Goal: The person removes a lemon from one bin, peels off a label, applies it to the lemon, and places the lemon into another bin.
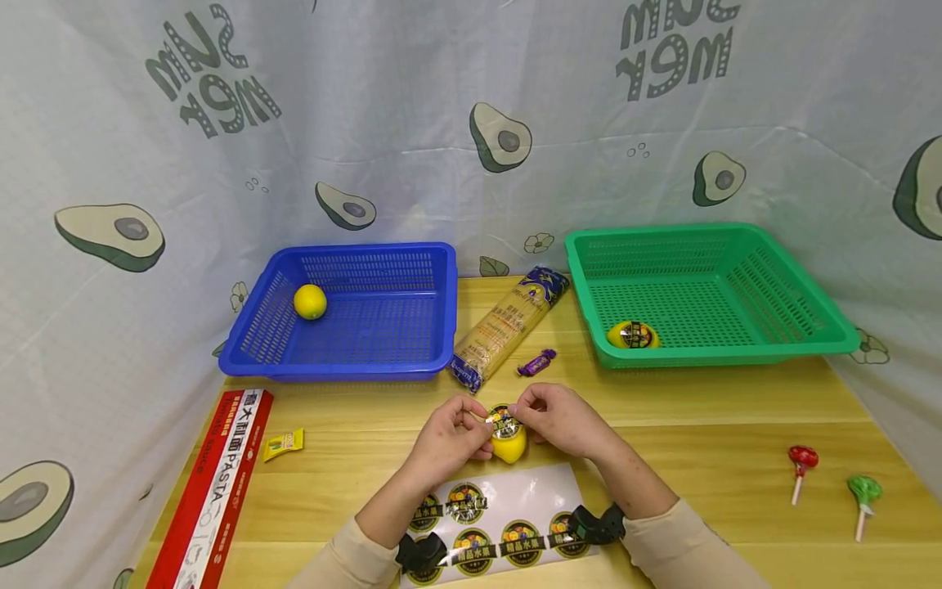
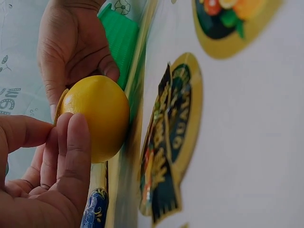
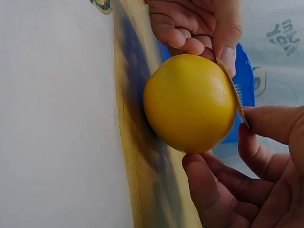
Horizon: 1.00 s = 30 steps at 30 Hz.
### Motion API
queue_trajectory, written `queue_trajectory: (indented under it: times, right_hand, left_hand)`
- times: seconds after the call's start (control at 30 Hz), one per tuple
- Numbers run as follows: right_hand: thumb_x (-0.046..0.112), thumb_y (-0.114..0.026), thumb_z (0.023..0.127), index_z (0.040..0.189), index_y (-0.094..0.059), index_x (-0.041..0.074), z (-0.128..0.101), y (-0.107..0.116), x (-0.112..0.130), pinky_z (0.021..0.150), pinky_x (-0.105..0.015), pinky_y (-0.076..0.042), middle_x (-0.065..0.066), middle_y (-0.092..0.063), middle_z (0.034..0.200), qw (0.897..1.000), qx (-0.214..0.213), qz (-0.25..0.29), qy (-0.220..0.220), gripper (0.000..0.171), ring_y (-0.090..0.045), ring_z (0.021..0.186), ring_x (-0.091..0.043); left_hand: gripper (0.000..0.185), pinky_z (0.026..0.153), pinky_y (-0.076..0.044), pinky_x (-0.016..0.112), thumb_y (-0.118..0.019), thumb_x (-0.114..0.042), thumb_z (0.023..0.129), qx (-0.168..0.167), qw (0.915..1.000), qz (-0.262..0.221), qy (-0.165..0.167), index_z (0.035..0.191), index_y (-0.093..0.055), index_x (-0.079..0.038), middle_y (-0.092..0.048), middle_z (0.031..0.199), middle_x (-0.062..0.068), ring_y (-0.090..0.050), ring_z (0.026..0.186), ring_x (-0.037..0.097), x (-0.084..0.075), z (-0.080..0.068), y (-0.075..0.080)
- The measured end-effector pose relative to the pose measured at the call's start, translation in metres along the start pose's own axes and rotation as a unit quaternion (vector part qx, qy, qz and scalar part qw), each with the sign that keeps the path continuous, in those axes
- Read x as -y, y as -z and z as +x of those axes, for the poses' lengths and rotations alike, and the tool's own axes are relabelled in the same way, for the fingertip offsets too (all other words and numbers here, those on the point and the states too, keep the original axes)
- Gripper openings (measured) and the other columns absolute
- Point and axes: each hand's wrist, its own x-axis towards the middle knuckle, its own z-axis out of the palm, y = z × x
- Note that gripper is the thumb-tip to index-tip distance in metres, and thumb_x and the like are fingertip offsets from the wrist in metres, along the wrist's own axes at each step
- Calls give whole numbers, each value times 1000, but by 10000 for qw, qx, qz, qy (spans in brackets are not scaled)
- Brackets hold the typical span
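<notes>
- Head view: sticker sheet [image 1: 500, 523] lies at the bench's near edge, between the forearms; just past it the lemon [image 1: 509, 446] rests on the bench, left hand [image 1: 449, 442] and right hand [image 1: 562, 419] pinching a round sticker [image 1: 504, 421] onto its top
- Left wrist view: left fingers [image 2: 71, 156] curl against the lemon [image 2: 97, 116]
- Right wrist view: right thumb [image 3: 275, 124] and fingers pinch the sticker edge [image 3: 232, 92] on the lemon [image 3: 190, 102]

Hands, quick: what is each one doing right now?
Left hand: pinches the sticker on the lemon.
Right hand: pinches the same sticker's other edge.
</notes>
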Motion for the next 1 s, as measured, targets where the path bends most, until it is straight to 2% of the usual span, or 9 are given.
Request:
queue_trajectory:
  times: [0.23,0.43,0.53,0.63,0.8,0.9,1.0]
  right_hand:
    - [25,-67,100,86,-64,7,1,-2,0,58,-28,-52,-3,-64,74,10000,-79,-53,-23,23,-58,63,-16]
    - [24,-65,101,89,-62,6,2,-4,-2,60,-32,-59,-5,-66,81,10000,15,68,-71,22,-64,65,-17]
    - [24,-64,102,93,-62,5,2,-4,-3,62,-31,-61,-7,-66,85,9998,76,165,-107,21,-66,69,-16]
    - [23,-64,102,95,-62,4,1,-5,-1,65,-31,-62,-9,-67,88,9995,45,296,-103,21,-66,72,-16]
    - [23,-64,102,99,-63,5,-4,-6,9,70,-31,-63,-12,-70,98,9984,-384,406,90,19,-70,80,-18]
    - [25,-65,101,102,-64,8,-8,-9,16,73,-29,-63,-12,-71,109,9957,-752,393,372,18,-72,94,-22]
    - [28,-64,102,113,-62,9,-11,-13,22,74,-28,-60,-14,-69,117,9920,-991,427,660,22,-71,100,-23]
  left_hand:
    - [27,71,-63,30,-64,-1,95,45,10000,54,-29,117,-51,9,-59,84,4,-69,69,14,1,-1,1]
    - [28,69,-63,31,-69,-4,94,-78,9992,384,-120,116,-53,5,-60,84,5,-69,69,16,1,-1,1]
    - [35,68,-63,31,-72,-9,93,-173,9981,581,-50,118,-52,4,-59,92,9,-68,71,17,1,-2,1]
    - [40,72,-63,34,-70,-13,94,-150,9983,554,14,124,-50,4,-57,109,17,-69,78,18,1,-2,1]
    - [47,83,-63,40,-65,-17,100,-52,9999,153,-58,138,-44,1,-52,136,29,-70,95,21,-4,-3,0]
    - [51,85,-63,42,-67,-19,99,-135,9995,-19,-280,141,-42,-3,-50,142,29,-71,102,24,-13,-6,-1]
    - [52,86,-62,38,-70,-18,98,-291,9979,45,-576,141,-43,-8,-52,142,25,-70,107,25,-22,-12,-2]
